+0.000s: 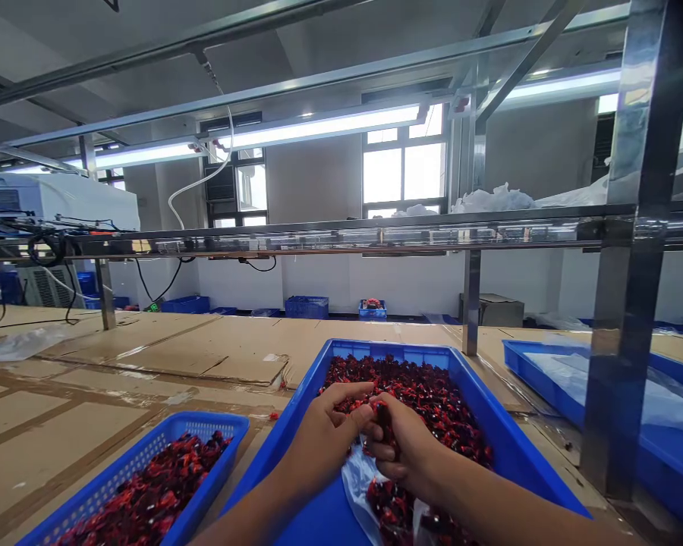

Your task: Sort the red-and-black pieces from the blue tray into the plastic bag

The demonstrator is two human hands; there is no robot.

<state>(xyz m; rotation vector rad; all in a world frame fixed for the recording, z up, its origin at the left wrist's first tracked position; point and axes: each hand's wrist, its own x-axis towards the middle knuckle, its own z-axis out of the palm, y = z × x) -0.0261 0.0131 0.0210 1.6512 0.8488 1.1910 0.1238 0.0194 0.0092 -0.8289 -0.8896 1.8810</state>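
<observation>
At lower centre of the frame, the curled right hand (410, 449) pinches a dark red piece (382, 414) above the blue tray (515, 436), presumably so stray bits land inside, while the loosely cupped left hand (325, 426) brings its thumb alongside, its hold unclear.

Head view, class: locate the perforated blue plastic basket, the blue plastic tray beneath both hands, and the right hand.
Perforated basket (130, 461): head view, left wall.
Blue tray (508, 440): head view, right wall.
Right hand (408, 440): head view, its middle.
</observation>
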